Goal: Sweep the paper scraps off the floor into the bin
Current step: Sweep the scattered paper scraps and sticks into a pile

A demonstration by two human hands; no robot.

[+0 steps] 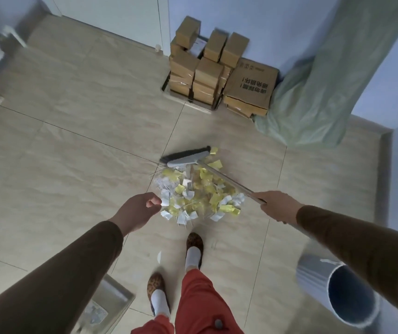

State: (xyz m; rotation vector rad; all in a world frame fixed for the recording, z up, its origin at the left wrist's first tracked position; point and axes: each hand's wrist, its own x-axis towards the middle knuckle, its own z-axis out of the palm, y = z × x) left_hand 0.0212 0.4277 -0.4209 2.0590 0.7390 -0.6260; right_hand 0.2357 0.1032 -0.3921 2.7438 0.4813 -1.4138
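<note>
Tiled floor (72, 141) | scraps (198, 194) piled | right hand (277, 206) grips broom (188, 157)

One head-worn wide-angle view looks steeply down and forward from standing height at the floor (72, 141), the person's own arms and feet nearest, the far wall (265, 25) topmost.

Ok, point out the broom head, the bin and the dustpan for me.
broom head (185, 157): head view, on its grey plastic block just behind the dark bristles.
bin (313, 273): head view, on its ribbed grey outer wall.
dustpan (121, 298): head view, on the bare grey floor of the pan.
</note>
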